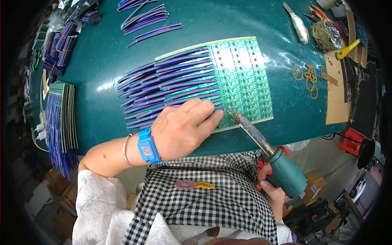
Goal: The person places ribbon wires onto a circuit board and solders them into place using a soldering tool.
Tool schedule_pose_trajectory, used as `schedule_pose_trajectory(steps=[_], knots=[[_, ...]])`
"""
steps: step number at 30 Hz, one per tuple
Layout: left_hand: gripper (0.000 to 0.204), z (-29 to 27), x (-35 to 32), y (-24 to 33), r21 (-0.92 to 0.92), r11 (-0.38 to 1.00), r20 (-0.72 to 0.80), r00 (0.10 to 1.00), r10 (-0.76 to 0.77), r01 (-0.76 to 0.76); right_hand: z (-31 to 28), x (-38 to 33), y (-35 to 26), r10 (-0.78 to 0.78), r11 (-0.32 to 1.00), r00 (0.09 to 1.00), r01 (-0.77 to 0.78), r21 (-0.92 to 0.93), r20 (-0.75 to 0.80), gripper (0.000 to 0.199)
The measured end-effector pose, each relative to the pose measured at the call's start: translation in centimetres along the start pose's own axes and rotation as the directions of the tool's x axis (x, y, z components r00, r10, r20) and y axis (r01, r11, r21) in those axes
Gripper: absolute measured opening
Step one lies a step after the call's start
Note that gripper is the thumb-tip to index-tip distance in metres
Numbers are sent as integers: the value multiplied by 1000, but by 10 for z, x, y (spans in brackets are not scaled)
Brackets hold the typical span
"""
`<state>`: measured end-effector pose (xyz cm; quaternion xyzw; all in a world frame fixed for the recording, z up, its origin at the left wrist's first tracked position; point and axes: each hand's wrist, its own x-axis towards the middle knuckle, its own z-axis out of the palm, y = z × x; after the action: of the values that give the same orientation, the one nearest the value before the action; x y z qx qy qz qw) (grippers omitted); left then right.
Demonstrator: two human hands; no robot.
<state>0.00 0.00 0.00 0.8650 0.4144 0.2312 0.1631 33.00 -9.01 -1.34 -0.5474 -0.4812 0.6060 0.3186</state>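
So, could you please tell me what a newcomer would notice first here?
Mid-table lies a green circuit-board panel, with rows of flat purple-striped ribbon cables fanning off its left side. The left hand presses cable ends at the panel's near edge, while the right hand aims a teal-handled soldering iron there.

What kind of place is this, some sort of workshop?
Most likely an electronics assembly bench. The right hand holds a soldering iron to a green circuit board panel, while the left hand presses striped ribbon wires onto it.
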Motion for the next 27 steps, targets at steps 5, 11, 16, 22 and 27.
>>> schedule_pose_trajectory(steps=[5,11,16,22,27], knots=[[38,1,0,-1,-6,1000,-16,1000,7,-8,3,13,-6,-163,962,980,183,-204,110,20],[38,2,1,-1,-22,1000,-10,1000,4,-4,1,15,-4,-207,955,974,222,-195,94,21],[38,1,0,0,-9,1000,-15,1000,4,-4,3,5,-13,15,1000,1000,-15,-10,-28,20],[38,0,1,1,-3,1000,3,1000,-5,5,-1,7,-7,-84,994,996,87,-73,40,17],[38,0,1,0,0,1000,1,1000,-1,1,-1,12,-5,-149,977,985,161,-138,92,16]])
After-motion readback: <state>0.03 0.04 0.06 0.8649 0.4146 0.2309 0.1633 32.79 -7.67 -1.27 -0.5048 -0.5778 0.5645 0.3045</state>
